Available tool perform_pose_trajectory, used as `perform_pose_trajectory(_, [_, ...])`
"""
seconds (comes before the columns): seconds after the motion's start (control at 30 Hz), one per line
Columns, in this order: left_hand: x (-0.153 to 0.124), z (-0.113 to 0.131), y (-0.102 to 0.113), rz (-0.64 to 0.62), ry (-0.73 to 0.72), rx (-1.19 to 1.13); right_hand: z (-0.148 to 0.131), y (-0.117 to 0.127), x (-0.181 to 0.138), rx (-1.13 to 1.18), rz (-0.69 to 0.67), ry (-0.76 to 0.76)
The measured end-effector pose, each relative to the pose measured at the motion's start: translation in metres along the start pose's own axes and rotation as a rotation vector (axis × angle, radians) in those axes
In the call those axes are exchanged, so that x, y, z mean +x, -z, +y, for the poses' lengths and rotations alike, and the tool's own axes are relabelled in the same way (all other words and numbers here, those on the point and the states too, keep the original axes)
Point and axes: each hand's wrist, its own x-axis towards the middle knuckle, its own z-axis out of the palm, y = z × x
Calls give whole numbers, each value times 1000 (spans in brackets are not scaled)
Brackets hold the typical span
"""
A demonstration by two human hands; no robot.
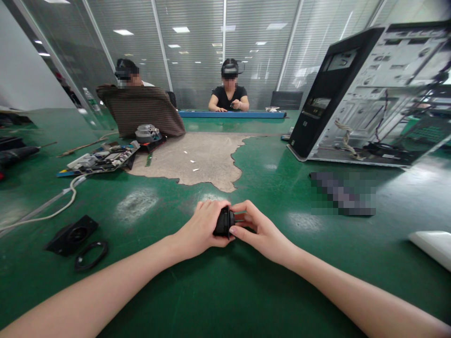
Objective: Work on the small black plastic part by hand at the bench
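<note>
Angled inward at frame centre: clasping black part with left hand, pinching it with right hand, hiding its left side.

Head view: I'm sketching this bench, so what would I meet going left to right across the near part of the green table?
Black square part with a round opening, black ring, left hand, held black part, right hand, dark pixelated object, white object at the right edge.
</note>
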Motion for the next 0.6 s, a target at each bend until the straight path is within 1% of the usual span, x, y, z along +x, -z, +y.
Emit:
perform_pose_trajectory(0.13, [0, 1, 1, -11, -13, 17, 2, 0, 0, -24, 8, 61])
perform_pose_trajectory(0.27, [0, 3, 1, -10, -10, 24, 2, -1, 0, -2, 36, 34])
perform_pose_trajectory(0.47, [0, 0, 0, -13, -7, 28, 1, -1, 2, 6, 36, -19])
perform_pose_trajectory(0.6, [0, 0, 0, -16, -5, 25, 1, 0, 1, 24, -7, -16])
